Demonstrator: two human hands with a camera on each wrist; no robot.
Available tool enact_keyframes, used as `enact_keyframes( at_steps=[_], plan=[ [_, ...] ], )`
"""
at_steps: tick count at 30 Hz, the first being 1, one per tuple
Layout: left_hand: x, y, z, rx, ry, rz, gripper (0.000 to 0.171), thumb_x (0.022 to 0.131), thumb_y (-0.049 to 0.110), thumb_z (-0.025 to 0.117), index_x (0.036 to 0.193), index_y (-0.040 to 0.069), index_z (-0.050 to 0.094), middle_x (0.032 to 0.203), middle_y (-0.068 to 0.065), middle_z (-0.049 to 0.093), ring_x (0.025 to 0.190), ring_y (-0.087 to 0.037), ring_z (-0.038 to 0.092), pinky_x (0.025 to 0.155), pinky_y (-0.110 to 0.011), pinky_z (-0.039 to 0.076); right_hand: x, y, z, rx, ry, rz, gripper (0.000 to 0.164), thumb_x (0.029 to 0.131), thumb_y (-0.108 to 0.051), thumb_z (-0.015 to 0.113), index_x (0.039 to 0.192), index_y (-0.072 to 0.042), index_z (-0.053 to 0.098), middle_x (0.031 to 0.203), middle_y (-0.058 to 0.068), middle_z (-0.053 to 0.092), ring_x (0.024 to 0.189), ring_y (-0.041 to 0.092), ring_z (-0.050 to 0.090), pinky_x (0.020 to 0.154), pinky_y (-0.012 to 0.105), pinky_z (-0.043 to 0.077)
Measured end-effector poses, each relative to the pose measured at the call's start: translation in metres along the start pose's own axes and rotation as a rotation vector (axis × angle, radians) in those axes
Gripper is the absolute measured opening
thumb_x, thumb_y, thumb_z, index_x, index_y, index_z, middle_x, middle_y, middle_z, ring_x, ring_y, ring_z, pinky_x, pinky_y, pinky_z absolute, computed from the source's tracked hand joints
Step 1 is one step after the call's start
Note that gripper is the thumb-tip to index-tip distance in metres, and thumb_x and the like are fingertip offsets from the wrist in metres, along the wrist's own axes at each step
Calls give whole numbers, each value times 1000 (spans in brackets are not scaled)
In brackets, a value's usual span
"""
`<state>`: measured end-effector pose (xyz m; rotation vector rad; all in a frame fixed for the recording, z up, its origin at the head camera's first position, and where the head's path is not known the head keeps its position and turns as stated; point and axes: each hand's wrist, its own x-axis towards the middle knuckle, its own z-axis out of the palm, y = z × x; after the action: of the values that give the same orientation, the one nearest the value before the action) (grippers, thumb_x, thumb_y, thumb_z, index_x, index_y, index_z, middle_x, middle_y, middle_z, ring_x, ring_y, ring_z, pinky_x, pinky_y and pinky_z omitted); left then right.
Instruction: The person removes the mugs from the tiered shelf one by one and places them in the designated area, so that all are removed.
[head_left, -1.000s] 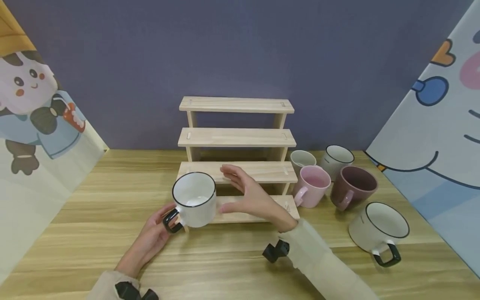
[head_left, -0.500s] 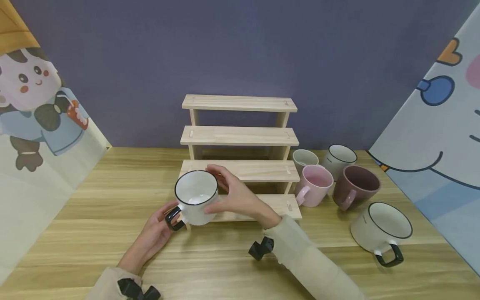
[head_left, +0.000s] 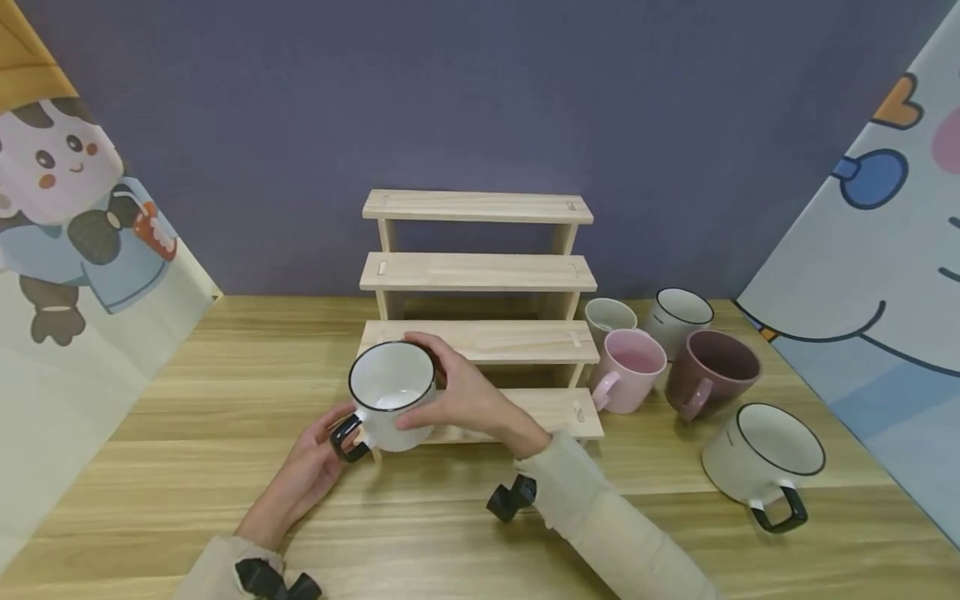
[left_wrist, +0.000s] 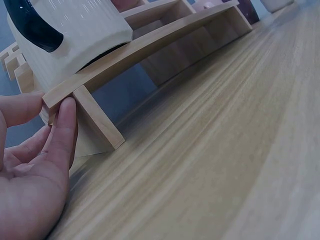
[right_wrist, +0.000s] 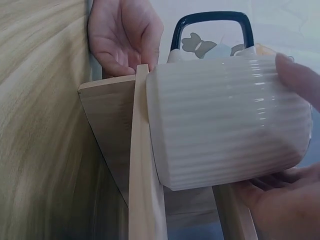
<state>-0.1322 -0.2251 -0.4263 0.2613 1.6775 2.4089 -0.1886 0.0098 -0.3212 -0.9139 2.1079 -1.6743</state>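
Note:
A white mug (head_left: 390, 396) with a black rim and black handle stands upright at the left end of the lowest step of a wooden tiered stand (head_left: 480, 272). My right hand (head_left: 471, 400) holds the mug from its right, thumb on the near side and fingers behind it, partly hidden. In the right wrist view the ribbed wall of the mug (right_wrist: 225, 120) sits against the board. With thumb and fingers, my left hand (left_wrist: 37, 180) pinches the left end of that bottom board (left_wrist: 145, 47), just below the mug's handle.
To the right of the stand are a pink mug (head_left: 628, 371), a maroon mug (head_left: 712, 375), a small pale cup (head_left: 610, 315) and two more black-rimmed white mugs, one behind (head_left: 678, 321) and one nearer (head_left: 761, 454). A dark wall panel (head_left: 480, 100) rises behind.
My right hand has moved left from beside the mug and closed its fingers and thumb around it. The left hand and the mug have stayed in place.

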Motion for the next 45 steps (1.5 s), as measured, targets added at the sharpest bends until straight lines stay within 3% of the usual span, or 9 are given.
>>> enact_keyframes(
  at_steps=[8,17,23,28,35,45],
  plan=[
    [1,2,1,14,17,-7,33,95,0,48,119,23,49,113,9,62,99,-3,59,86,-16,52,0,-3,1,-19,24,8,94,67,2,81,146,-5,30,137,17,47,122,27,51,105,36,43],
    [-2,3,1,35,35,-21,32,96,1,48,118,23,49,112,11,61,98,-2,58,86,-16,52,0,-3,7,-37,33,-4,99,64,3,84,146,-6,28,137,17,47,121,29,50,106,43,42],
    [-3,2,1,17,24,-16,34,95,1,48,118,25,52,112,11,62,100,-2,59,87,-16,52,0,-5,7,-61,78,-4,96,61,-1,87,143,-6,38,133,14,52,116,27,54,102,39,47],
    [-1,2,1,4,1,-8,35,95,-1,47,118,25,53,113,11,61,98,-2,58,86,-16,52,-1,-4,5,-37,102,-6,94,58,-1,88,140,-6,43,131,13,55,114,29,57,99,43,49],
    [1,0,-2,-46,-85,47,36,98,-1,42,123,22,53,114,8,63,103,-3,59,87,-16,51,-16,-10,-6,-12,107,2,92,60,-2,87,140,-4,43,132,17,54,115,35,56,100,49,48],
    [1,-1,-2,-42,-87,68,34,99,-1,41,125,19,48,120,4,60,106,-8,60,93,-21,52,-39,-17,-26,-41,152,-8,91,58,1,87,138,-1,44,130,17,55,113,34,58,99,45,50]
  ],
)
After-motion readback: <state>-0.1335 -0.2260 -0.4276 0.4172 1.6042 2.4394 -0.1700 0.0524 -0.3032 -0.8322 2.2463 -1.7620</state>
